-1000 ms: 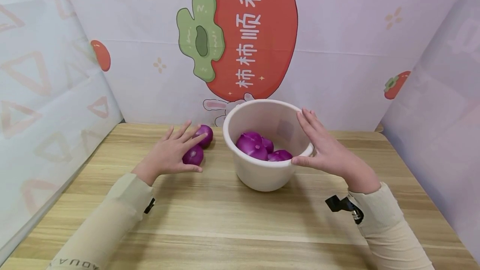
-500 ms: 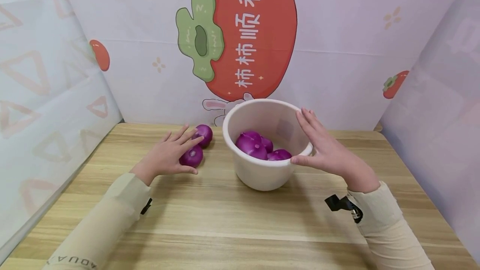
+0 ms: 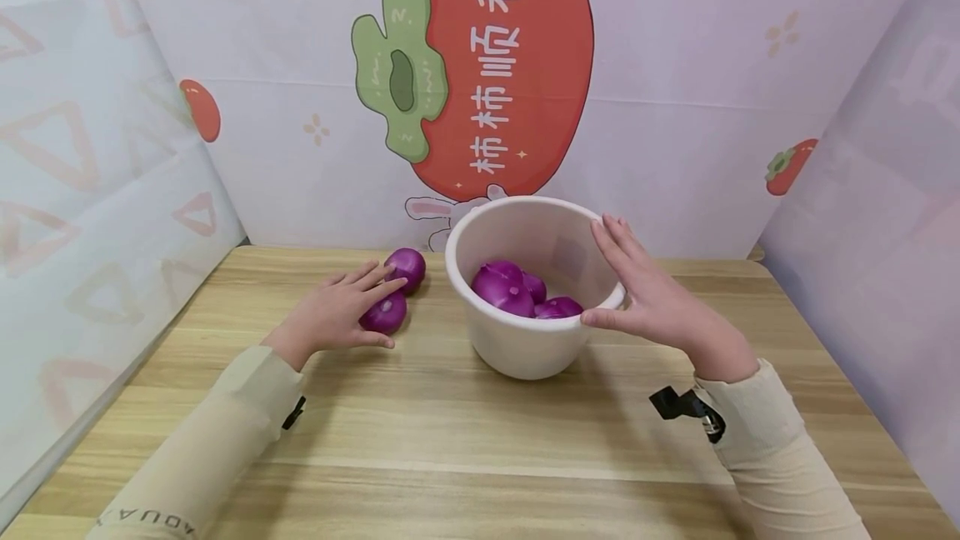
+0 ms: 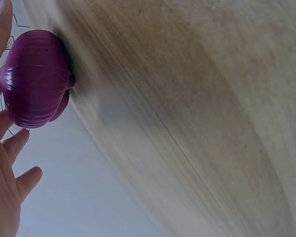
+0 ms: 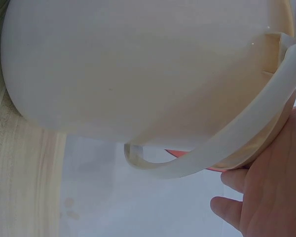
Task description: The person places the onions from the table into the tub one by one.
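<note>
In the head view, my left hand [image 3: 333, 315] lies low over a purple onion [image 3: 387, 312], fingers extended and thumb to its near side. Just behind, a second purple onion [image 3: 407, 267] sits on the table by my fingertips. The left wrist view shows the onion [image 4: 34, 79] between thumb and spread fingers. My right hand [image 3: 663, 302] rests at the right rim of a white bucket [image 3: 517, 350], fingers stretched along the far side and thumb at the front. Several purple onions [image 3: 504, 288] lie inside it. The right wrist view shows the bucket's curved handle [image 5: 237, 133] hanging beside my palm.
A wooden table [image 3: 420, 457] holds everything. Behind it stands a cloth backdrop [image 3: 675, 173] printed with a big red persimmon; similar pale sheets hang at the left and right. A black strap [image 3: 678, 407] sticks out from the right sleeve.
My left hand has drawn slightly left and its fingers have lowered toward the onions. The nearer onion has shifted a little left. My right hand and the bucket have stayed put.
</note>
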Demonstrator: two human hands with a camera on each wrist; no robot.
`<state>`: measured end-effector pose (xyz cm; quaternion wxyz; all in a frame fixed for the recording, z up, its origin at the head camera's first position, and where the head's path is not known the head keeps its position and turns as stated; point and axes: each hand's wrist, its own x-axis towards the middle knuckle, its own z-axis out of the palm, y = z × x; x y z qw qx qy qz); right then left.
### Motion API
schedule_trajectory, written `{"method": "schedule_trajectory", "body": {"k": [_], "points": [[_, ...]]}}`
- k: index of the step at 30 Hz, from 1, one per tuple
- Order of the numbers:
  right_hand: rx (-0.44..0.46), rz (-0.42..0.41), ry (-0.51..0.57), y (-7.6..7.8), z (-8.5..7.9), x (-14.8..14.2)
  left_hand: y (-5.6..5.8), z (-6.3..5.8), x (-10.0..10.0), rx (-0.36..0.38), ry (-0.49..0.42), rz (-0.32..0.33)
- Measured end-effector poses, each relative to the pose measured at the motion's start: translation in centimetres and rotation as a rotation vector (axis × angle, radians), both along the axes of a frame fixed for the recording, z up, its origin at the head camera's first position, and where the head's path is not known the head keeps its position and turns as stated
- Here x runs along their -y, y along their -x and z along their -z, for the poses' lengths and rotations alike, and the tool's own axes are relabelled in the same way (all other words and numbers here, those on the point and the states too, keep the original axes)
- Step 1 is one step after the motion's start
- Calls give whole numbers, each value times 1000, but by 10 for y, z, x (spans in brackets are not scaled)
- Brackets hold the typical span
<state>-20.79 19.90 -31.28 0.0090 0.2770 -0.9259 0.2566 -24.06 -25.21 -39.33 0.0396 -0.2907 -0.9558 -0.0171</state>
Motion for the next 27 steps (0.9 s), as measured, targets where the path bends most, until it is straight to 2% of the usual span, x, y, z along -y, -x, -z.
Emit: {"method": "schedule_trajectory", "body": {"k": [11,27], "points": [[-6,0,-16,0,1,0,0,1,0,36,-38,-14],[-13,-1,-8,0,1,0,2,2,-1,57,-92,19]]}}
